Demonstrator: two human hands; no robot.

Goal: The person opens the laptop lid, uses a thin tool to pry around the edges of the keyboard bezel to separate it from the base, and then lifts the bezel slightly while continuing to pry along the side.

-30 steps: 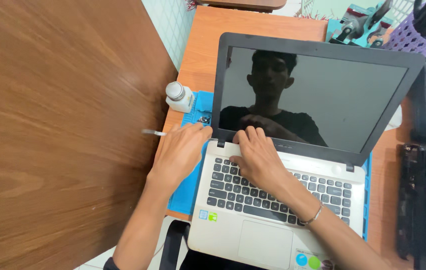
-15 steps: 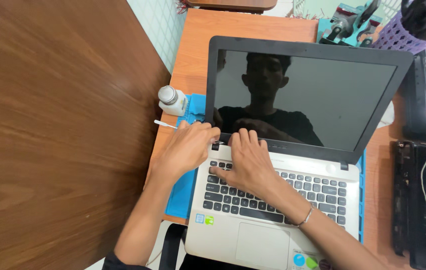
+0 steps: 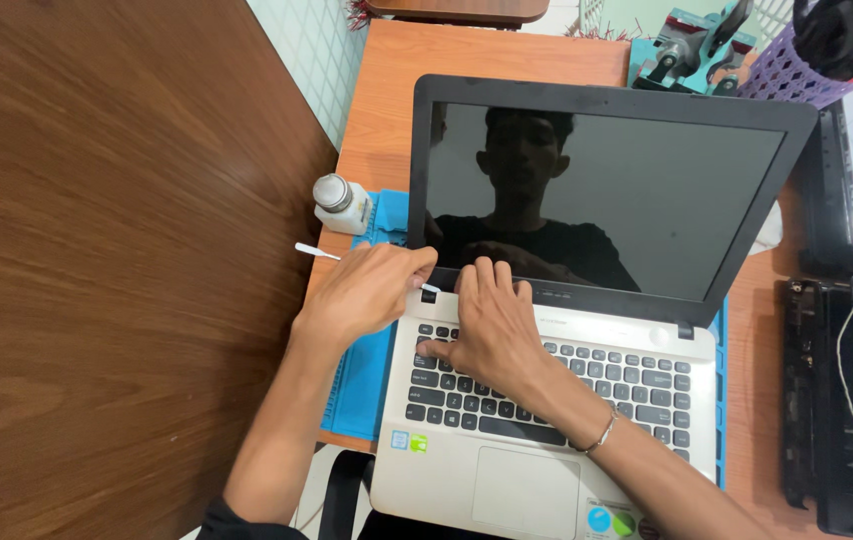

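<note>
My left hand [image 3: 365,292] pinches one thin white stick [image 3: 319,252]; my right hand [image 3: 487,335] lies open, flat on one laptop [image 3: 567,400].

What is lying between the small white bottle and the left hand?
In the head view, only the white tip of the thin stick that the left hand holds lies there, on the blue mat, below the bottle.

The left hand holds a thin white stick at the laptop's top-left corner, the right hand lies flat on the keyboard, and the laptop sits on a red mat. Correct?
Not quite: the head view shows the mat is blue. The left hand does hold the thin white stick at the laptop, and the right hand lies on the keyboard.
</note>
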